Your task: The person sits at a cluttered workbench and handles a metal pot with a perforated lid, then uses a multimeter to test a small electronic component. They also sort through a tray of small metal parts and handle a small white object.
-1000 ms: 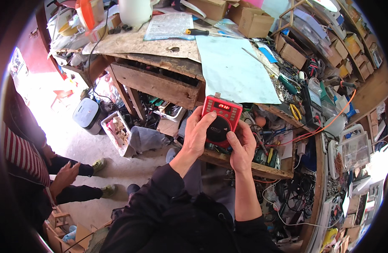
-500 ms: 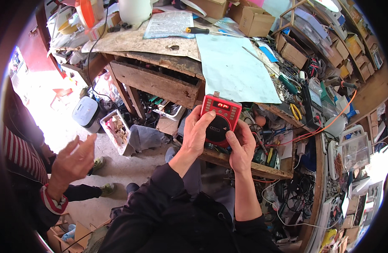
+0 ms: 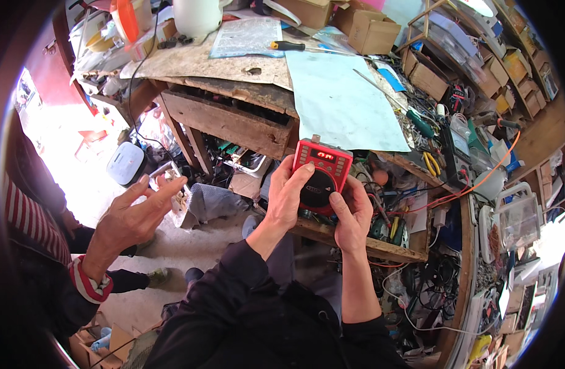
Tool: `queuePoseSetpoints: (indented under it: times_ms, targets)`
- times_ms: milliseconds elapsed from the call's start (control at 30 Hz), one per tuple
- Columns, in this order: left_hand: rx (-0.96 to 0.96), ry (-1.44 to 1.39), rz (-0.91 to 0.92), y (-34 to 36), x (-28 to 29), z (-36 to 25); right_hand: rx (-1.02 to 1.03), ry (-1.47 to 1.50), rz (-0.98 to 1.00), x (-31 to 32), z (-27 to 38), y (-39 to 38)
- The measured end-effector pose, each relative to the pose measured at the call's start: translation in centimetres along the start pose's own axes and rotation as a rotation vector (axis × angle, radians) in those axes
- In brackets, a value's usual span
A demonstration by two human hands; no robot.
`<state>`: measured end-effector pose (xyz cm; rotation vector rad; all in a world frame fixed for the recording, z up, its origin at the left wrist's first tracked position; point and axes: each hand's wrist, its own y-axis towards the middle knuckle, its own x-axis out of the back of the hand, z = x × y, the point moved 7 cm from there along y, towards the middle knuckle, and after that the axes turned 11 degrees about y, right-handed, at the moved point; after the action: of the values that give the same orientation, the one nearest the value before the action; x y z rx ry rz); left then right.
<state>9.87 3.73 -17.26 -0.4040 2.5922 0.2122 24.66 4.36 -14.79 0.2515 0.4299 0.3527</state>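
the small red radio [image 3: 322, 173] sits just right of the frame's centre, held up in front of the wooden table [image 3: 233, 120] by both of the person's hands. its red digit display at the top is lit, and the round black speaker grille below it faces the camera. the left hand [image 3: 288, 194] wraps the left edge, fingers [image 3: 298, 169] pressed together along the side with the tips at the front near the display. the right hand [image 3: 351, 212] cups the lower right corner, its thumb lying on the black grille. judging from the lit display, the set is already powered and being handled or checked; the case looks closed, and no tool is in either hand, so any opening or repair appears not begun.

just beyond the radio, on the table top, lies a pale blue sheet [image 3: 341, 101], and above it a screwdriver [image 3: 295, 45] with a black and yellow handle. to the right, shelves [image 3: 491, 67] crowded with boxes, pliers and an orange cable [image 3: 479, 178]. at the left of the frame another person's hand [image 3: 138, 212], open with fingers spread, reaches in from a striped sleeve [image 3: 89, 286], well apart from the radio.
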Motion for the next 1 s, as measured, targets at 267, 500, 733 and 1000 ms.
queuePoseSetpoints:
  times_ms: [267, 500, 733, 1000]
  targets:
    - [-0.001, -0.012, -0.001, 0.17, 0.05, 0.11, -0.002, -0.017, 0.008, 0.11, 0.00, 0.13]
    - [-0.010, -0.014, -0.009, -0.01, 0.02, 0.00, -0.001, -0.001, 0.011, 0.04, -0.12, 0.10]
    - [-0.014, 0.005, 0.000, 0.12, 0.04, 0.09, -0.012, -0.014, 0.010, 0.32, -0.33, 0.10]
    - [-0.008, -0.012, -0.005, 0.17, 0.12, 0.27, -0.011, -0.023, 0.010, 0.23, -0.31, 0.13]
